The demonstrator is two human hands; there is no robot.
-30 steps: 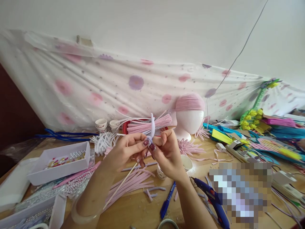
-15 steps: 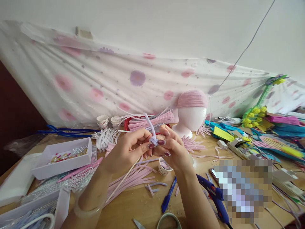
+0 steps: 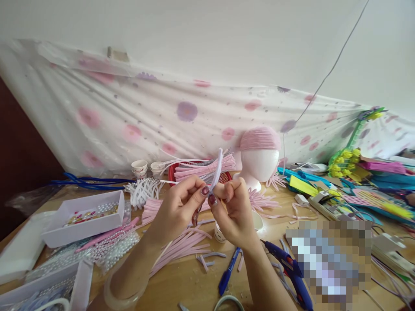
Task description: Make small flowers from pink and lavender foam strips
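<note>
A pale lilac pipe cleaner (image 3: 216,169) points upward from between my two hands, over the middle of the table. My left hand (image 3: 183,203) pinches its lower end between thumb and forefinger. Against the same spot presses the thumb of my right hand (image 3: 231,211), its fingers curled in. The bottom of the pipe cleaner is hidden behind my fingertips. Pink pipe cleaners (image 3: 181,248) lie fanned out below my hands. Close under my right hand stand a small paper cup (image 3: 219,233) and a blue pen (image 3: 229,272).
Behind my hands is a red basket (image 3: 171,170) of pink and silver stems beside a white foam head (image 3: 260,162). A blue glue gun (image 3: 288,270) lies at right, near a pixelated patch. White boxes (image 3: 82,233) of beads stand at left. Scissors (image 3: 228,302) show at the front edge.
The lilac pipe cleaner now leans right instead of left. The curled lilac bundle at its base no longer shows. My right hand has turned, its fingers curling more.
</note>
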